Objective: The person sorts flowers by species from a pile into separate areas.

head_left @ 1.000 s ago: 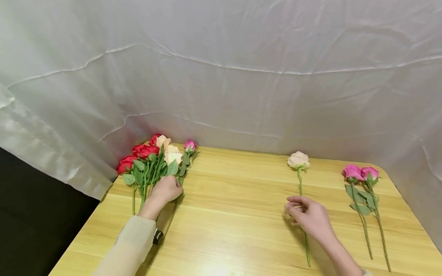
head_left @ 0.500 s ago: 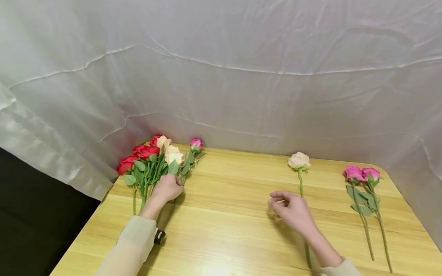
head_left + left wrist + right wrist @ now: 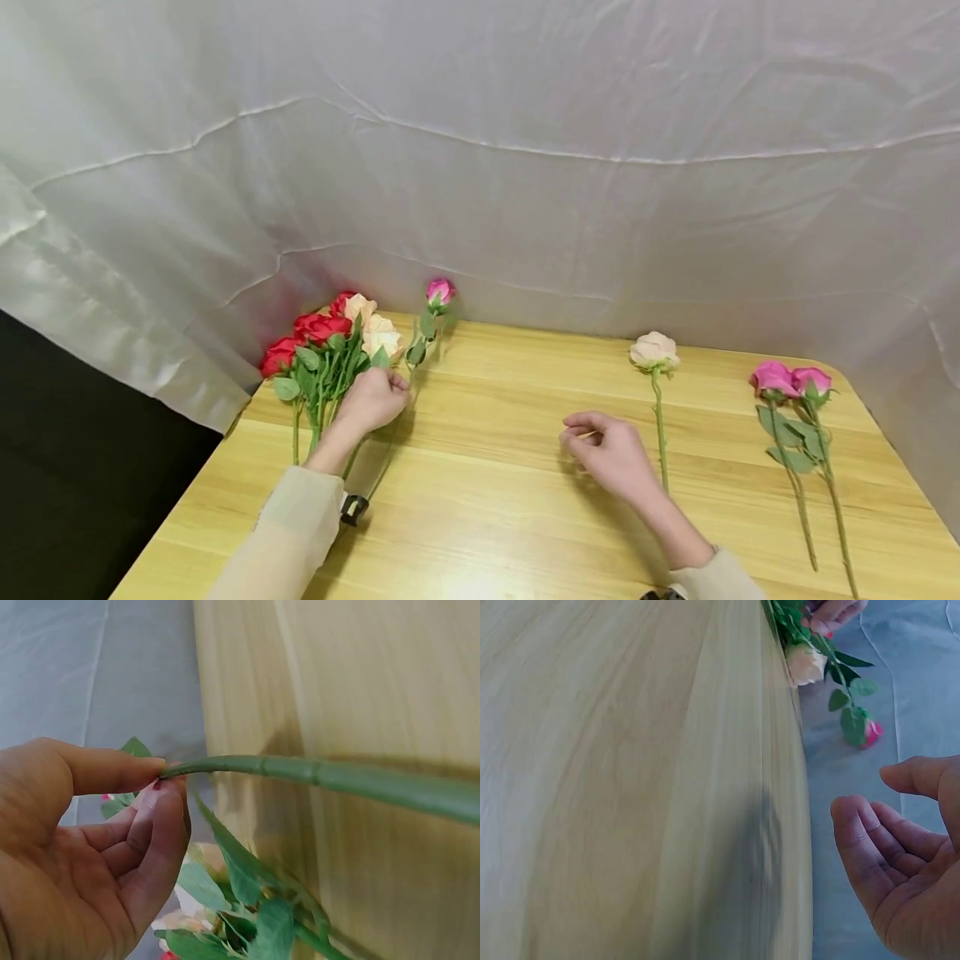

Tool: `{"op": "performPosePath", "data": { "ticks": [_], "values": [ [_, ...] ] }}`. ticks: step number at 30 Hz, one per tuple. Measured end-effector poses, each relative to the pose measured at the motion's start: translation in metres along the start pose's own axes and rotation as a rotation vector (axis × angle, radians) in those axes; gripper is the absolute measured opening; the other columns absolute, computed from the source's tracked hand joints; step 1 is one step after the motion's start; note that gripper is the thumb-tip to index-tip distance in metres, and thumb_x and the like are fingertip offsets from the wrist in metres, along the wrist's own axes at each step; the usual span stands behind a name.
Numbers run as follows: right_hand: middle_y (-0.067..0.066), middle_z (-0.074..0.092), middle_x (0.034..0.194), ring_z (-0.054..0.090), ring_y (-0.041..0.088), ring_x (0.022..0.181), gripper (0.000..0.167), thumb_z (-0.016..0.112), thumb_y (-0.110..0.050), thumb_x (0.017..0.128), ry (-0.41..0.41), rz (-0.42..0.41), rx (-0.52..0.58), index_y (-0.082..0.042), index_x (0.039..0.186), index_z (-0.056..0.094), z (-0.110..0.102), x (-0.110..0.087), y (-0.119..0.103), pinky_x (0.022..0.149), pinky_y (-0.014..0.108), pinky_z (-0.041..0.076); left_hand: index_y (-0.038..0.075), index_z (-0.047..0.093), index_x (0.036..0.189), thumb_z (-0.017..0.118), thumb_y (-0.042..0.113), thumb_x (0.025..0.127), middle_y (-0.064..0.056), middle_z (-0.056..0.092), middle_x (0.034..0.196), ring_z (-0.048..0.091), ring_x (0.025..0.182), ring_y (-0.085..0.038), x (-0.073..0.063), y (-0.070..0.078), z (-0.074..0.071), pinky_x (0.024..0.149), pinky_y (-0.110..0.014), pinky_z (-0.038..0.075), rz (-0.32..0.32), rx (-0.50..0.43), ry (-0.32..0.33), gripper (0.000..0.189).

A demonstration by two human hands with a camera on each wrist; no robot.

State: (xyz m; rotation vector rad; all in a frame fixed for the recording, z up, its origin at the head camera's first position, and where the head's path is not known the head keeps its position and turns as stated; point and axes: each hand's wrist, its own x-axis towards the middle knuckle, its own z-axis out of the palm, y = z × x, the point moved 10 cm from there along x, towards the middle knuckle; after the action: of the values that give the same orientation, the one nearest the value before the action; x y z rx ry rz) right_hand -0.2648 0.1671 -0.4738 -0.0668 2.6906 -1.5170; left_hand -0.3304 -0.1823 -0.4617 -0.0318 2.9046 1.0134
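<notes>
My left hand [image 3: 373,398] pinches the green stem [image 3: 360,784] of a pink rose [image 3: 440,292] between thumb and fingertips. The bloom is lifted off the table and stands against the curtain, its leaves below it. Beside that hand lies a bunch of red roses [image 3: 318,328] and cream roses [image 3: 382,337], partly behind the wrist. My right hand [image 3: 609,452] hovers over the middle of the table, thumb and fingers apart with nothing between them, as the right wrist view [image 3: 900,855] also shows. Just right of it lies a single cream rose [image 3: 655,351], its lower stem hidden by the forearm.
Two pink roses [image 3: 792,382] with long stems lie at the right side of the wooden table [image 3: 480,517]. A grey curtain [image 3: 525,200] hangs along the back and sides. Past the table's left edge is a dark area [image 3: 90,467].
The pink rose in my left hand has risen and shifted right, away from the bunch. My right hand has moved left, off the single cream rose's stem.
</notes>
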Motion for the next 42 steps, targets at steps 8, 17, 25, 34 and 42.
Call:
{"op": "performPosePath", "data": {
  "ticks": [8, 17, 25, 34, 42],
  "values": [
    [0.007, 0.073, 0.1, 0.07, 0.024, 0.077, 0.028, 0.073, -0.012, 0.095, -0.002, -0.03, 0.04, 0.0, 0.12, 0.072, 0.014, 0.002, -0.01, 0.056, 0.029, 0.057, 0.003, 0.074, 0.099, 0.069, 0.011, 0.091, -0.005, 0.069, 0.087, 0.062, 0.077, -0.02, 0.001, 0.012, 0.005, 0.072, -0.035, 0.052, 0.015, -0.101, 0.016, 0.012],
    [0.005, 0.076, 0.103, 0.073, 0.022, 0.083, 0.028, 0.074, -0.006, 0.093, -0.001, -0.037, 0.12, 0.0, 0.12, 0.072, 0.032, 0.003, -0.016, 0.065, 0.033, 0.061, -0.001, 0.069, 0.103, 0.071, 0.01, 0.093, -0.01, 0.071, 0.088, 0.074, 0.072, -0.032, -0.001, 0.025, 0.014, 0.062, -0.031, 0.058, 0.002, -0.271, -0.002, 0.014],
    [0.014, 0.075, 0.109, 0.075, 0.027, 0.087, 0.029, 0.073, -0.005, 0.093, -0.038, -0.059, 0.199, 0.003, 0.12, 0.071, 0.052, 0.001, -0.021, 0.07, 0.034, 0.062, -0.005, 0.068, 0.104, 0.071, 0.004, 0.094, -0.013, 0.07, 0.088, 0.073, 0.074, -0.032, -0.007, 0.038, 0.022, 0.071, -0.041, 0.063, 0.001, -0.413, -0.012, 0.013],
    [0.012, 0.076, 0.108, 0.074, 0.022, 0.088, 0.031, 0.073, -0.009, 0.093, -0.063, -0.071, 0.23, 0.004, 0.121, 0.07, 0.066, -0.001, -0.027, 0.073, 0.032, 0.062, -0.007, 0.069, 0.105, 0.07, 0.002, 0.095, -0.015, 0.07, 0.09, 0.07, 0.073, -0.019, -0.011, 0.054, 0.031, 0.076, -0.045, 0.064, 0.019, -0.552, -0.007, 0.013],
    [0.017, 0.074, 0.11, 0.074, 0.024, 0.09, 0.034, 0.073, -0.009, 0.094, -0.101, -0.067, 0.283, 0.008, 0.122, 0.067, 0.078, -0.002, -0.03, 0.076, 0.036, 0.063, -0.007, 0.069, 0.107, 0.07, 0.002, 0.096, -0.015, 0.07, 0.09, 0.069, 0.073, -0.019, -0.016, 0.072, 0.037, 0.076, -0.046, 0.064, 0.056, -0.626, 0.008, 0.014]
  ]
}}
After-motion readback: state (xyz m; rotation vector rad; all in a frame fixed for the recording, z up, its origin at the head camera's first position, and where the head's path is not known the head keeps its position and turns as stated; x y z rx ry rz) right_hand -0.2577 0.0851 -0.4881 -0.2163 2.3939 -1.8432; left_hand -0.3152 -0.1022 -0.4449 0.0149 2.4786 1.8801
